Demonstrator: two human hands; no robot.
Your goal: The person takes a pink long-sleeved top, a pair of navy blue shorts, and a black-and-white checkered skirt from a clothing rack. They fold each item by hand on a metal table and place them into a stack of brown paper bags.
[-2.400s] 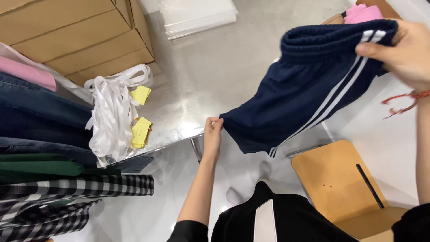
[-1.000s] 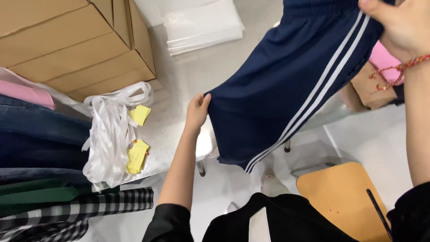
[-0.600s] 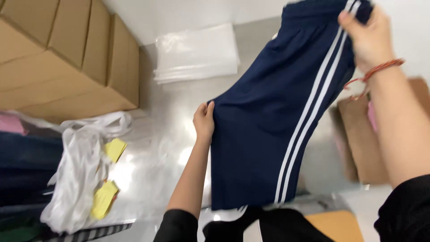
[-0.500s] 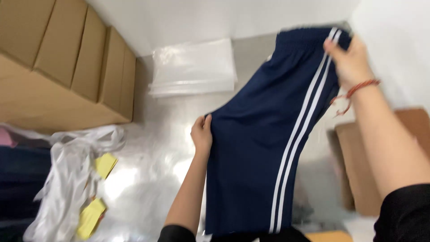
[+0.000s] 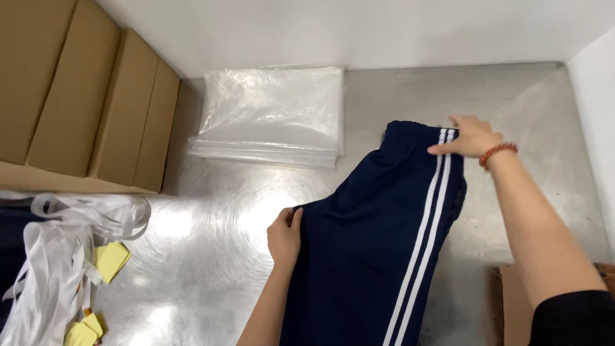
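Note:
Navy shorts with two white side stripes lie spread on the steel table, waistband toward the far wall. My left hand pinches the left edge of the fabric near the crotch seam. My right hand, with a red bead bracelet on its wrist, presses on the waistband where the stripes start.
A stack of clear plastic bags lies at the back of the table. Cardboard boxes line the left side. White ribbons with yellow tags sit at the near left. A brown cardboard piece shows at the lower right.
The shorts came down from being held up in the air and now lie on the table. Both hands lowered with them, and my view swung toward the back wall.

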